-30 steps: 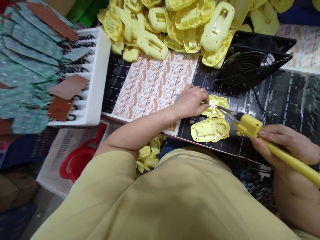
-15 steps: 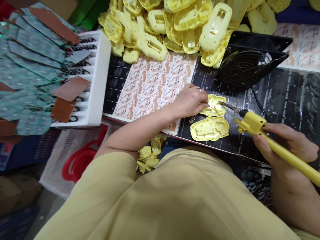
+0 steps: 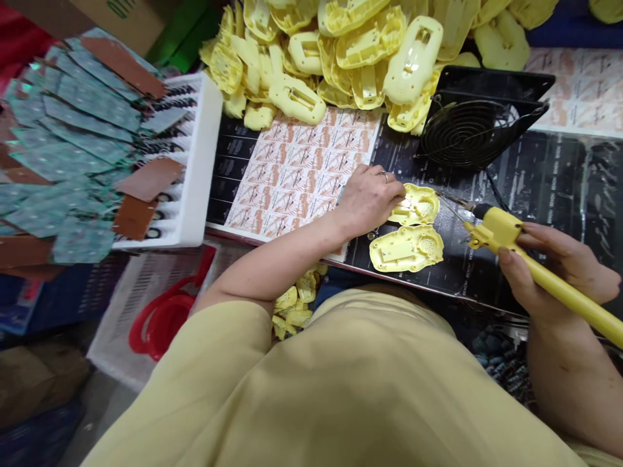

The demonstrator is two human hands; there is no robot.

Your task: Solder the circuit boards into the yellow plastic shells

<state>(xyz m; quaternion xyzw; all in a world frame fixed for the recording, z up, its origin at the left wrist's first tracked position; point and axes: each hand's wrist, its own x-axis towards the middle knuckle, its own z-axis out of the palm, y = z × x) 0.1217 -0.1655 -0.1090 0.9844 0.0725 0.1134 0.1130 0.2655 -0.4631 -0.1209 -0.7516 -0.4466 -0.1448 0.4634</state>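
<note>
Thin green and brown circuit boards (image 3: 73, 162) fan over a white foam tray (image 3: 195, 181). The left hand (image 3: 367, 198), its grip pressed flat, pins a moulded yellow plastic shell (image 3: 417, 205) on the glossy black bench (image 3: 559, 188), just behind a second shell (image 3: 406, 248). The right hand (image 3: 555, 272), fingers wrapped tight, holds a yellow-handled soldering iron (image 3: 511, 237), its metal tip just right of the pinned shell.

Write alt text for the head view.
The left hand steadies a yellow shell on the black mat while the right hand holds a yellow soldering iron beside it. A second shell lies nearer.
</note>
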